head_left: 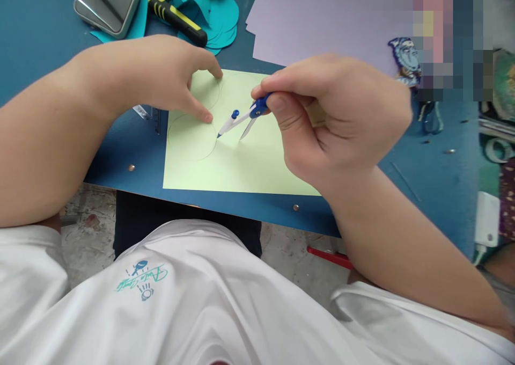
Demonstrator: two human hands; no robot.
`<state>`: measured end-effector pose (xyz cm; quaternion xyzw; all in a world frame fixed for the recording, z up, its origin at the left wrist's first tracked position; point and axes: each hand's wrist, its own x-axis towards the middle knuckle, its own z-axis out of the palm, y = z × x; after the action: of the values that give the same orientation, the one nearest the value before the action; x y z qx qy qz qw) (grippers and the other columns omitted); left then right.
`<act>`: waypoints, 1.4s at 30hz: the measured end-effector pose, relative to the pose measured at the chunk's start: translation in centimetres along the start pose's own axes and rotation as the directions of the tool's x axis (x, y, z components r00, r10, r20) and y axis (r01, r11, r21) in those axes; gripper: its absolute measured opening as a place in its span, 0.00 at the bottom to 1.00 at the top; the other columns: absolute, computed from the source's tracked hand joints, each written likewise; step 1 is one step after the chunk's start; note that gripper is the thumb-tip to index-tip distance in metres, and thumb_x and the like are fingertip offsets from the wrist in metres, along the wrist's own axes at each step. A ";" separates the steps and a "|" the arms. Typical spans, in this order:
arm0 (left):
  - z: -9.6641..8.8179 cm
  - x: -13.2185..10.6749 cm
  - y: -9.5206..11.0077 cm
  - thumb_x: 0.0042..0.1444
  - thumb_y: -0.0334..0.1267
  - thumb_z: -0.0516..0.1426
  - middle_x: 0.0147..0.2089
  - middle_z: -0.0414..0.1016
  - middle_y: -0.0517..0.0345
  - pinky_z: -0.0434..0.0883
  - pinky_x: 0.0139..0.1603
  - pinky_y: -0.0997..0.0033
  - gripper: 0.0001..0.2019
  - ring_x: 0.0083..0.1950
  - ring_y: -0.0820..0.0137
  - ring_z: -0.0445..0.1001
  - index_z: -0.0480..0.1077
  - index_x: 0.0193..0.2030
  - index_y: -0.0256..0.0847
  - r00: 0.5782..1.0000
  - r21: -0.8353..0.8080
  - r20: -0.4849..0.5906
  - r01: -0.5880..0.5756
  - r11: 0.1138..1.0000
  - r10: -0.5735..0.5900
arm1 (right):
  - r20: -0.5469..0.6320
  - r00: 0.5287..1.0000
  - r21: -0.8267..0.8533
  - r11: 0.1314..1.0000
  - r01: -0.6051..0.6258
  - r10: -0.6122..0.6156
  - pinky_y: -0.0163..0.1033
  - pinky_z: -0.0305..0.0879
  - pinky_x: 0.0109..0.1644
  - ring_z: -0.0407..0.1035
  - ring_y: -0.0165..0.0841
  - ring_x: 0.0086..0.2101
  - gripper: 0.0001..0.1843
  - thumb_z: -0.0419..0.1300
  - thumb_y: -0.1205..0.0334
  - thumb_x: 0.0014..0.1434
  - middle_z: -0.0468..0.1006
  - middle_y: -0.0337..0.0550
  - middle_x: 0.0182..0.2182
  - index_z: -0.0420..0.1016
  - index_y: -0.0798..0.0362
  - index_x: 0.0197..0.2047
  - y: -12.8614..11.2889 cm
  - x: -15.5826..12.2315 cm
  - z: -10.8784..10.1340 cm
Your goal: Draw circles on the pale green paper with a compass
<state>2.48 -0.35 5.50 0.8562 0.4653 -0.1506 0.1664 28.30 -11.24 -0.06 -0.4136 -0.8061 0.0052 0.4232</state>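
Note:
A drawing compass (244, 117) with a blue hinge and white legs is pinched between the thumb and fingers of my right hand (338, 112). Its legs are slightly apart and point down at a pale green sheet of paper (257, 172); whether the tips touch it I cannot tell. Two thin circles are drawn on the left of the sheet, the lower one near the compass's left tip. My left hand (181, 75) rests on the paper's upper left, thumb and forefinger spread beside the circles. Its other fingers are hidden.
A phone (110, 2), a black and yellow cutter (177, 19) and teal paper cutouts (223, 19) lie beyond my left hand. Lilac sheets (322, 21) cover the back. A clear ruler (152, 117) shows under my left wrist. The blue table's edge (225, 209) runs before me.

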 end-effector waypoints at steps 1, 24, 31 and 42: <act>0.0 0.0 -0.1 0.68 0.70 0.70 0.56 0.85 0.53 0.66 0.48 0.60 0.50 0.49 0.52 0.84 0.64 0.92 0.62 1.000 0.002 -0.002 0.000 1.000 0.000 | 0.012 1.000 -0.007 1.000 -0.021 0.021 0.55 0.91 0.54 0.91 0.46 0.46 0.21 0.56 0.40 0.89 0.93 0.45 0.45 0.88 0.39 0.57 0.1 -0.1 0.1; -0.3 0.0 0.4 0.70 0.67 0.71 0.54 0.84 0.55 0.64 0.48 0.60 0.49 0.45 0.56 0.81 0.64 0.92 0.62 1.000 0.015 -0.010 -0.009 1.000 0.009 | -0.113 0.989 -0.070 0.993 0.092 -0.100 0.54 0.89 0.51 0.89 0.43 0.42 0.15 0.59 0.48 0.87 0.94 0.41 0.45 0.89 0.37 0.56 -0.4 0.1 0.5; 0.0 0.1 0.2 0.70 0.68 0.72 0.52 0.84 0.54 0.73 0.53 0.57 0.48 0.49 0.52 0.85 0.65 0.92 0.62 1.000 0.015 -0.024 -0.010 1.000 0.011 | -0.098 0.993 -0.010 0.998 0.061 -0.061 0.53 0.86 0.52 0.89 0.43 0.44 0.11 0.61 0.49 0.87 0.94 0.38 0.45 0.87 0.34 0.57 -0.6 0.1 0.0; 0.2 0.2 0.1 0.69 0.65 0.75 0.53 0.84 0.54 0.82 0.70 0.38 0.49 0.61 0.40 0.88 0.66 0.92 0.61 0.999 0.005 -0.034 0.001 1.000 0.000 | -0.060 0.986 -0.169 0.975 0.142 -0.154 0.48 0.84 0.44 0.87 0.40 0.41 0.16 0.57 0.48 0.89 0.92 0.42 0.45 0.85 0.42 0.54 1.0 0.4 -0.7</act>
<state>2.64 -0.29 5.21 0.8590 0.4679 -0.1373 0.1563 29.32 -10.58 0.33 -0.3858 -0.8164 -0.1078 0.4159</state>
